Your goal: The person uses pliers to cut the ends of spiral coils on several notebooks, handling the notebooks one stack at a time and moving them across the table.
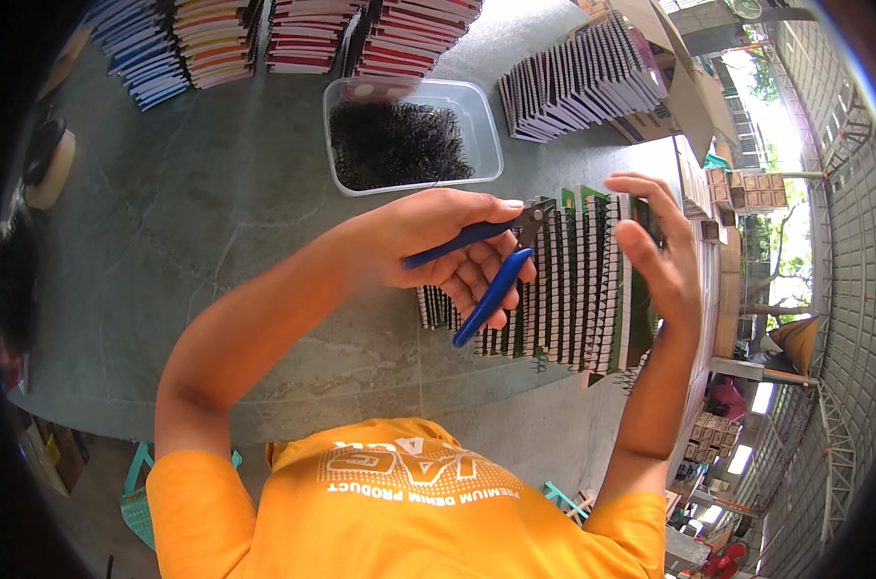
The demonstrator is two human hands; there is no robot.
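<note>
In my left hand is a pair of blue-handled flush cutters, with their grips spread apart and the small metal jaws pointing away to the right. The jaws are over the top end of a row of spiral-bound notebooks, whose black wire coils face up and green covers show between the pages. Whether the jaws touch a coil I cannot tell. At the right end of that row my right hand is raised, fingers apart and curved, with nothing visible in it. Beyond the notebooks stands a clear plastic tub holding black wire coil pieces.
Stacks of notebooks with blue, yellow-orange and red edges line the table's far side. Another spiral-bound stack sits beside an open cardboard box at the far right. The grey table has a curved near edge.
</note>
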